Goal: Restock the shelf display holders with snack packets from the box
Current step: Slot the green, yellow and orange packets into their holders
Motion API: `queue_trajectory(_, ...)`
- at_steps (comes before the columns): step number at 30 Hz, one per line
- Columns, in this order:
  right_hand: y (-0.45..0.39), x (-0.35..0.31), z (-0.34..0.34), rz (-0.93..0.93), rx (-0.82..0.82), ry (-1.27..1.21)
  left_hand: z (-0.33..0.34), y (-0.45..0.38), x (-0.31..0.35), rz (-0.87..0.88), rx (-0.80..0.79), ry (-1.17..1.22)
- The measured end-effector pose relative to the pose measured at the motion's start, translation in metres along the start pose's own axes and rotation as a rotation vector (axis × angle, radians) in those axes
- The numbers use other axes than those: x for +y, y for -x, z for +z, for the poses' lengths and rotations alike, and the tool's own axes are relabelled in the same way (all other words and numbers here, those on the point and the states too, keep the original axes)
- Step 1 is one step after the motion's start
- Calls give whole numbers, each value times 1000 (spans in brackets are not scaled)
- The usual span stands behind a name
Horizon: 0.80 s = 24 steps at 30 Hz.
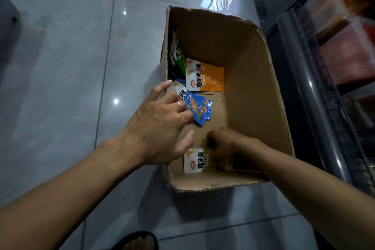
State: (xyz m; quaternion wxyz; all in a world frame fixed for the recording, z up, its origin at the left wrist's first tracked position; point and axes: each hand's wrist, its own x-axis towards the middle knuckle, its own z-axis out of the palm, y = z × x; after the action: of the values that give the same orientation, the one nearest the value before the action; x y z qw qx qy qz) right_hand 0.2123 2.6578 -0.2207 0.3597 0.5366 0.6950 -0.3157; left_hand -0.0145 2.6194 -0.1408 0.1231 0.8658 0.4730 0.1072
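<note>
- Snack packets are lying low inside the cardboard box (251, 79), centre frame.
- Left hand (160, 128) is pinching blue packets (199, 109); orange packet (205, 75) is lying just above, long axis across the frame.
- Right hand (221, 146) is curling around the white-ended packet (193, 160) at the box's lower edge.

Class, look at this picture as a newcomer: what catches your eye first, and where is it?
An open cardboard box on the grey floor, nearly empty. Inside, the left hand holds blue packets beside an orange packet, while the right hand grips a packet near the front wall.
</note>
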Motion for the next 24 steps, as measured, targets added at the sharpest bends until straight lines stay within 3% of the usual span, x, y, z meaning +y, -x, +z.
queue_trajectory(3, 3, 1, 2, -41, -54, 53, 5, 0, -1, 13, 57, 31)
queue_trajectory(5, 4, 8, -3, -31, 48, -26, 7, 1, -3, 26, 81, 30)
queue_trajectory(6, 6, 13, -10, -15, 155, -206, 7, 2, -4, 34, 92, 29)
queue_trajectory(8, 21, 15, -30, -42, 338, -853, 8, 1, -4, 43, 128, 47)
queue_trajectory(10, 42, 7, -52, -216, 388, -1453, 7, -1, -5, 1, 198, 115)
queue_trajectory(12, 62, -7, -72, -450, 352, -1710, 3, -8, -6, -103, 295, 177)
queue_trajectory(15, 73, -32, -95, -628, 269, -1731, -2, -25, -9, -264, 391, 176)
queue_trajectory(19, 63, -48, -111, -574, 303, -1762, -7, -38, -10, -434, 530, 336)
queue_trajectory(22, 40, -35, -108, -413, 421, -1645, -9, -41, -17, -478, 568, 320)
queue_trajectory(24, 12, -21, -97, -163, 534, -1319, -10, -42, -23, -504, 574, 262)
